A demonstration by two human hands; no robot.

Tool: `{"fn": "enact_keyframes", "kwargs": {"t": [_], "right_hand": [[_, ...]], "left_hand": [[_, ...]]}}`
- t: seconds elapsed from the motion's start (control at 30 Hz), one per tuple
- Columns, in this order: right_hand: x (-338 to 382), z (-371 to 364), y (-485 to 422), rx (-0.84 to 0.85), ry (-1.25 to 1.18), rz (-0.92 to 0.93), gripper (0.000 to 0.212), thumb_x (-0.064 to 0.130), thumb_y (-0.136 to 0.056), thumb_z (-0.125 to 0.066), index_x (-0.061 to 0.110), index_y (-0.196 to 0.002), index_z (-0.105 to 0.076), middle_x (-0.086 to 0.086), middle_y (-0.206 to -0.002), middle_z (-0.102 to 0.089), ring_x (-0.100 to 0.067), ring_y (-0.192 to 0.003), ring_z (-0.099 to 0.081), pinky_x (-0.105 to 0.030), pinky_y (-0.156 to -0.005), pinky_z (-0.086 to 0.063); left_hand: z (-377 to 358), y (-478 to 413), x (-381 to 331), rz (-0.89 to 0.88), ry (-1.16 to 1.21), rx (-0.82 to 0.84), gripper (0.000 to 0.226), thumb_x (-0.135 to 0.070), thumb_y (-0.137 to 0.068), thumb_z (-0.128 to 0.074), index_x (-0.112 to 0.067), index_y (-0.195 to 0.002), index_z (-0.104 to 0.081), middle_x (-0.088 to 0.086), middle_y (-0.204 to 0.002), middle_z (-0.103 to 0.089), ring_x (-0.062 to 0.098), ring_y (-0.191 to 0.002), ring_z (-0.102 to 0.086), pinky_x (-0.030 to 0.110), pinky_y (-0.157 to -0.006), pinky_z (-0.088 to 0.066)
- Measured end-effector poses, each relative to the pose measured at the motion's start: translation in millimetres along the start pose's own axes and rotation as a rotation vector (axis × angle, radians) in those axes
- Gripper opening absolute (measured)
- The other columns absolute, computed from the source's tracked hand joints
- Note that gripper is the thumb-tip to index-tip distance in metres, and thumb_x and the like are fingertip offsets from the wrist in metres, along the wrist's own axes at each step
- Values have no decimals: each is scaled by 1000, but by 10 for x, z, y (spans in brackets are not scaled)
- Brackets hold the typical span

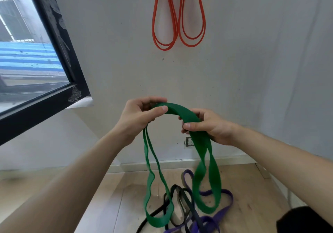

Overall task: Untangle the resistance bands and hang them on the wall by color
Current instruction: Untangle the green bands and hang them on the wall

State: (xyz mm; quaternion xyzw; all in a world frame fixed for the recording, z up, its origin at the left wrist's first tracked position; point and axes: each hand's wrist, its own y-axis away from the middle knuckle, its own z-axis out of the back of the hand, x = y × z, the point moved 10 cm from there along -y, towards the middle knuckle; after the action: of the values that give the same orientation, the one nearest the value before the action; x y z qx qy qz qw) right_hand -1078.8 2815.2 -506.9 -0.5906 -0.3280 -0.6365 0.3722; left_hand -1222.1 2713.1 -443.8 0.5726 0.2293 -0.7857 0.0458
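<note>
A wide green resistance band arches between both hands in front of the wall. My left hand pinches it at the left end of the arch, and my right hand grips it at the right. Its loops hang down toward the floor, the left one narrow and the right one broad. On the floor below lie tangled purple bands and black bands. Two sets of orange bands hang high on the wall.
A black-framed window fills the left side of the view. A wall socket sits low on the grey wall, above the skirting. The floor is wood. A dark shape shows at the lower right corner.
</note>
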Motion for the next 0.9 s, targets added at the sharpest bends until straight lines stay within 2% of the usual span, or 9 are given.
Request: {"fn": "enact_keyframes", "kwargs": {"t": [0.13, 0.23, 0.3, 0.37, 0.43, 0.57, 0.67, 0.77, 0.9], "right_hand": [[154, 96, 61, -92, 112, 90, 33, 20, -69, -83, 13, -100, -74, -2, -80, -70, -14, -78, -67, -28, -75, -53], [289, 95, 121, -119, 159, 174, 26, 9, -76, -81, 15, -100, -75, 4, -80, -74, -9, -76, -68, -20, -69, -53], [358, 64, 157, -133, 230, 219, 28, 9, -77, -82, 15, -103, -75, 0, -86, -77, -14, -82, -72, -23, -74, -57], [403, 28, 183, -149, 303, 256, 31, 15, -75, -84, 14, -104, -76, -4, -91, -78, -21, -86, -74, -33, -81, -61], [425, 24, 191, -167, 335, 280, 33, 18, -73, -85, 15, -105, -76, -4, -92, -77, -22, -86, -73, -39, -83, -60], [401, -25, 181, -151, 406, 265, 36, 18, -73, -87, 16, -107, -75, -3, -92, -77, -19, -85, -74, -41, -83, -61], [378, -60, 170, -161, 444, 253, 44, 27, -72, -88, 25, -113, -72, 3, -96, -75, -13, -90, -71, -37, -88, -59], [321, -159, 139, -158, 531, 250, 58, 40, -72, -86, 35, -124, -61, 11, -109, -68, -9, -104, -64, -36, -96, -55], [241, -242, 94, -183, 547, 246, 59, 25, -75, -85, 30, -127, -59, 10, -110, -67, -9, -104, -64, -38, -97, -54]], "left_hand": [[-4, 6, -13, 17, -79, 5, 22, -20, -82, -82, -16, -104, -78, -5, -80, -76, 3, -71, -67, 12, -67, -48], [-42, 13, -35, 10, -134, 41, 33, -40, -70, -86, -22, -96, -79, 2, -88, -78, 17, -83, -72, 28, -80, -57], [-101, 25, -51, 2, -170, 63, 37, -48, -66, -85, -25, -94, -80, 2, -87, -78, 21, -85, -72, 38, -85, -58], [-161, 30, -64, -7, -186, 77, 38, -51, -67, -84, -25, -96, -80, 5, -88, -77, 28, -89, -72, 43, -87, -58], [-221, 37, -75, -17, -176, 110, 38, -49, -71, -83, -25, -101, -79, 8, -91, -76, 30, -91, -71, 42, -86, -58], [-293, 54, -64, -18, -181, 184, 37, -37, -76, -84, -18, -108, -77, 3, -97, -79, 20, -94, -74, 35, -91, -60], [-224, 26, -64, -13, -181, 97, 25, -32, -80, -84, -18, -101, -79, 2, -93, -79, 18, -91, -74, 36, -90, -60], [-145, 3, -41, 10, -169, -3, 20, -34, -79, -85, -20, -93, -80, 5, -88, -78, 26, -89, -73, 41, -86, -58], [-111, -12, -21, 13, -172, -38, 16, -36, -79, -85, -23, -85, -80, 3, -85, -78, 26, -89, -73, 46, -88, -59]]}}
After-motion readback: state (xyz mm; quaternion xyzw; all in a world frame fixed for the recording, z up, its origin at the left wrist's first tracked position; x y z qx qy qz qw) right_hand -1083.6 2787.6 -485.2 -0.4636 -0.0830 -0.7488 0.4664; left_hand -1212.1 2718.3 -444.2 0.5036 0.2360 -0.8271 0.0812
